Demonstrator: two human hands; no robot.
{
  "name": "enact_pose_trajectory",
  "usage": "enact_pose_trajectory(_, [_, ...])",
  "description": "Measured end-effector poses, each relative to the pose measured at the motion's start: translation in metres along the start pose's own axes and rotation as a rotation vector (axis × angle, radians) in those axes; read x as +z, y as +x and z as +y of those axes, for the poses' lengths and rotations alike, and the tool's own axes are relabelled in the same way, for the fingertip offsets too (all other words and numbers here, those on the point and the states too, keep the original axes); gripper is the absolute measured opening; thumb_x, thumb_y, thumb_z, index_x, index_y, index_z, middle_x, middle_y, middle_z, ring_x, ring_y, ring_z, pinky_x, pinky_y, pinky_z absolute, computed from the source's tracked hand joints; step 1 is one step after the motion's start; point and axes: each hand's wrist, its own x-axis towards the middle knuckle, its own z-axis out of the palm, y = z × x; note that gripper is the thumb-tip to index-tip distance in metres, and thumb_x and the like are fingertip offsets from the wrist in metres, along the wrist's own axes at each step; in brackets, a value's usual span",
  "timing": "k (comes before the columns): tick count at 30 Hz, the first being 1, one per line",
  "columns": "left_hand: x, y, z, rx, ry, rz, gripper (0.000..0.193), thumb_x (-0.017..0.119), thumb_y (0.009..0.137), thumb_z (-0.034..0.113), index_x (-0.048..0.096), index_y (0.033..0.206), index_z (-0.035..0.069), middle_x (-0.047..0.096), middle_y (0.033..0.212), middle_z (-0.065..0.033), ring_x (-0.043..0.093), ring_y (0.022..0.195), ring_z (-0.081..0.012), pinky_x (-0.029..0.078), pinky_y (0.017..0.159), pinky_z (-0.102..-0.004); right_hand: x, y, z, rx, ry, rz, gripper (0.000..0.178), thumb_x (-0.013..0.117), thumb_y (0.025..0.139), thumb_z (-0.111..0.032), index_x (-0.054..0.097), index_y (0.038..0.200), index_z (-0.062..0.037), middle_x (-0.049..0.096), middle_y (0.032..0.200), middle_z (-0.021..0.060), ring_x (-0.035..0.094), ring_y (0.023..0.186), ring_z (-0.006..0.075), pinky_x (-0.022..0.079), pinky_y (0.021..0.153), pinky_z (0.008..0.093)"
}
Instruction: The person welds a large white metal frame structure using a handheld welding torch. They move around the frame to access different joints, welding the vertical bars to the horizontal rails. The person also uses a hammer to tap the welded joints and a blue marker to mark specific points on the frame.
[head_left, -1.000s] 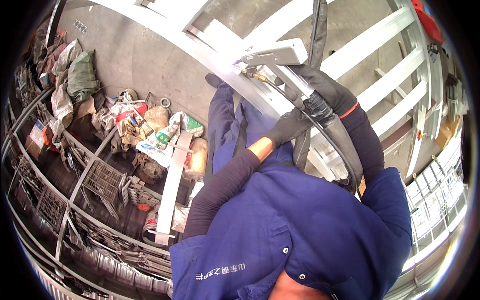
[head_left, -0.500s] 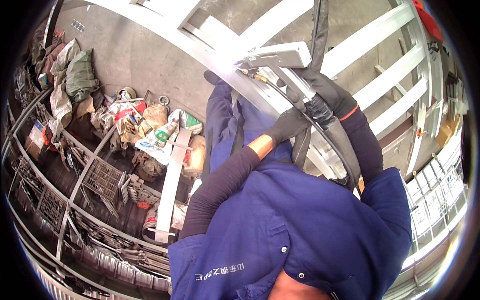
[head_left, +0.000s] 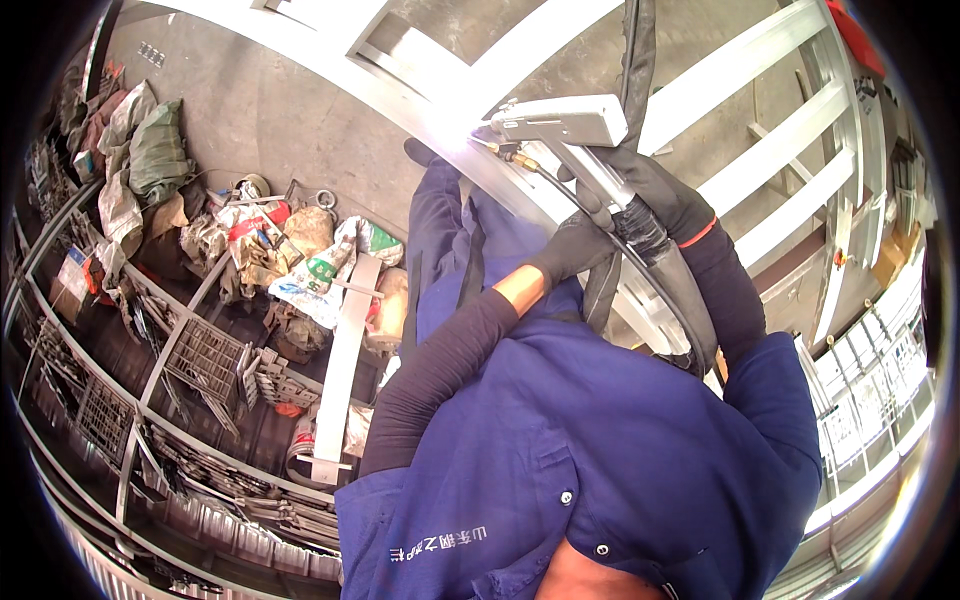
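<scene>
A pale metal frame [head_left: 745,85] takes up the far and right parts of the scene, its long rails crossed by wide bars, over a grey concrete floor [head_left: 270,115]. Along the left side runs a curved-looking rack [head_left: 207,358] packed with wire grids and metal parts. The person's blue shirt [head_left: 600,430] fills the near middle. At the far left a greenish sack [head_left: 160,155] slumps among other bags, and to the right of it, nearer, lies a heap of crumpled packaging [head_left: 320,270]. A flat metal bar [head_left: 345,375] with short crosspieces lies nearer than most of that heap, left of the person. A thick dark hose [head_left: 685,290] trails nearward from the handle of a silver-grey torch [head_left: 565,120], which sits right of the middle, its nozzle pointing left at a rail of the frame. The gloved right hand [head_left: 655,190] is wrapped around the torch handle. The gloved left hand [head_left: 570,250] is against the near-left side of the handle and its cable; how firmly it grips cannot be told. A bright violet-white glow [head_left: 465,135] shows at the nozzle, beside a small brass fitting [head_left: 515,155].
</scene>
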Motion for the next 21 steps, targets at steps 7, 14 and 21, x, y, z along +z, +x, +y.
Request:
enact_pose_trajectory(7, [-0.012,-0.004,0.014,-0.203,-0.184,-0.038,0.037,0.041,0.088,0.035,0.056,0.108,0.009,0.057,0.110,-0.0204,0.050,0.109,-0.0358,0.037,0.095,-0.0399,0.005,-0.006,0.000,-0.065,-0.099,-0.028,0.044,0.059,0.082,-0.017,0.050,0.120,0.0029,0.060,0.088,0.0052,0.056,0.079,0.0112,0.046,0.070,0.0226])
enact_pose_trajectory(14, [-0.014,-0.018,0.027,-0.307,-0.417,0.213,0.042,0.048,0.085,0.035,0.053,0.111,0.003,0.057,0.111,-0.0224,0.054,0.107,-0.0358,0.041,0.090,-0.0408,0.032,-0.041,-0.004,-0.131,0.019,0.331,0.036,0.045,0.093,-0.014,0.049,0.125,0.0010,0.059,0.092,0.0024,0.055,0.080,0.0088,0.046,0.073,0.0237])
enact_pose_trajectory(21, [-0.007,-0.049,0.035,-0.072,-1.337,0.240,0.033,0.059,0.086,0.025,0.052,0.105,0.000,0.059,0.094,-0.0084,0.061,0.083,-0.0150,0.050,0.076,-0.0273,0.077,-0.166,-0.036,-0.609,0.232,0.537,0.040,0.040,0.097,-0.025,0.048,0.122,0.0055,0.062,0.083,0.0060,0.059,0.071,0.0097,0.050,0.063,0.0205])
